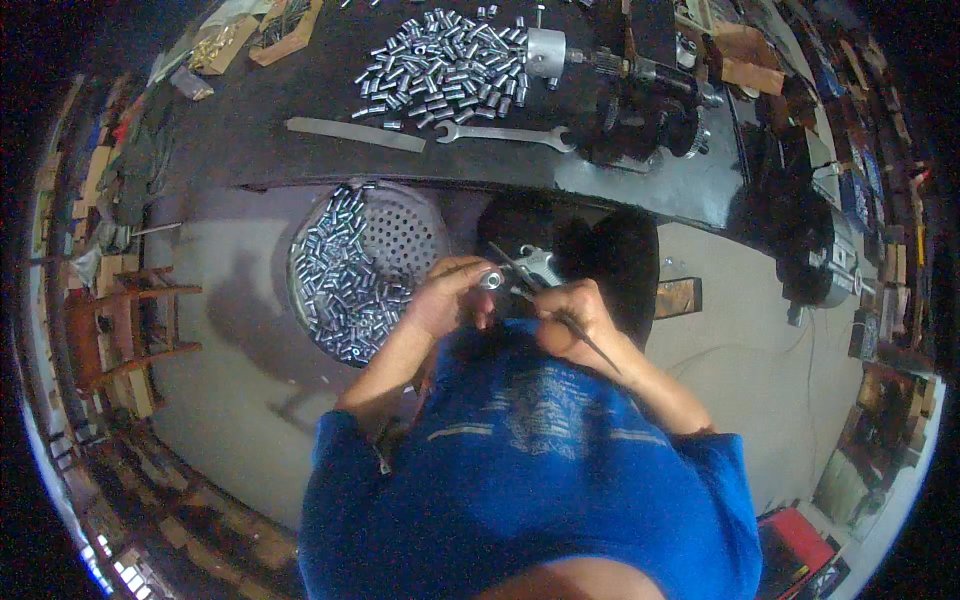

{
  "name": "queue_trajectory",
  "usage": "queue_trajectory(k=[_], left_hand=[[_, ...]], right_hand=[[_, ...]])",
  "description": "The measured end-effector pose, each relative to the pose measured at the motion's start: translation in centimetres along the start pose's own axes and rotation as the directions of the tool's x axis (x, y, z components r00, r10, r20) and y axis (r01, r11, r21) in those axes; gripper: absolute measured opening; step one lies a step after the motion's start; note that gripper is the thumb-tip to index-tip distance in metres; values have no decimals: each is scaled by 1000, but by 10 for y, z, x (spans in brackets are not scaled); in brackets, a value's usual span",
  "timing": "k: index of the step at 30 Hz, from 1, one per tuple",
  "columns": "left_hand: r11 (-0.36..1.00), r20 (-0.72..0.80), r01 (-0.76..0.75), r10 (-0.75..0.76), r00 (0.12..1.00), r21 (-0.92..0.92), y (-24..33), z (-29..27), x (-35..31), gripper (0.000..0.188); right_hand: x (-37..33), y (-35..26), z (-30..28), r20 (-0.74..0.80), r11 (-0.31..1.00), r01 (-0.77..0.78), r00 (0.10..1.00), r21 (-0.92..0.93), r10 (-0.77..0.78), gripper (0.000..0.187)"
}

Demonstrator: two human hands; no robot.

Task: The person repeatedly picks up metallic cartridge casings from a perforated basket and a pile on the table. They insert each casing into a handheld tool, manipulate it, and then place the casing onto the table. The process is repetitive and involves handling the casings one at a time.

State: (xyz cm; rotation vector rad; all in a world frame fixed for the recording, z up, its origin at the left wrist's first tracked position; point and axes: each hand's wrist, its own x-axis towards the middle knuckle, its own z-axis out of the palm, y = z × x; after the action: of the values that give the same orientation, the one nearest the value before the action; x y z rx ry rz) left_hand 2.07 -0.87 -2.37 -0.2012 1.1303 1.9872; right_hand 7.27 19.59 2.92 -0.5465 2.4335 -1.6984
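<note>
Pinching, with left hand, one short shiny silver metal cylinder, hollow end turned toward the camera; fingers drawn in narrow around it. Clenching, with right hand, a long thin dark-grey rod-like metal tool, slanted through the fist. Holding the cylinder between the blue printed shirt and the bench, just beside the tool. Cannot tell whether touching.

Judged as hand-working or checking a single piece; exact operation uncertain. Calls next, probably, for steadying the cylinder and lining up the tool with its open end, without letting smooth round metal slip.

Noted to the left: round grey perforated metal pan, partly covered by a heap of similar loose cylinders; crossed at its lower right by the left forearm. Noted ahead, on the dark flat-topped bench: larger pile of silver cylinders, flat grey metal strip, silver double-ended open spanner, and a dark machine with silver cylindrical head, next to the pile.

In the way: pale-grey metallic-looking piece, half hidden by right hand and tool, kind unclear; deep shadow behind, masking detail. Farther left, well apart: brown wooden chair.
</note>
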Motion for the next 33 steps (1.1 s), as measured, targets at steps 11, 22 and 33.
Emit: queue_trajectory(k=[11, 22, 33], left_hand=[[899, 69, -165, 150, 986, 405, 18, 25, -8, 18], [739, 134, -389, 381, 915, 551, 18, 42, -6, 12], [842, 135, -308, 276, 952, 444, 33, 47, -1, 15]], right_hand=[[5, 1, 1, 28, 985, 128, 992, -118, -125, 15], [1, 11, 2, -49, 989, 125, 990, -77, -129, 15], [6, 11, -6, -87, 922, 239, 957, -303, -277, 16]])
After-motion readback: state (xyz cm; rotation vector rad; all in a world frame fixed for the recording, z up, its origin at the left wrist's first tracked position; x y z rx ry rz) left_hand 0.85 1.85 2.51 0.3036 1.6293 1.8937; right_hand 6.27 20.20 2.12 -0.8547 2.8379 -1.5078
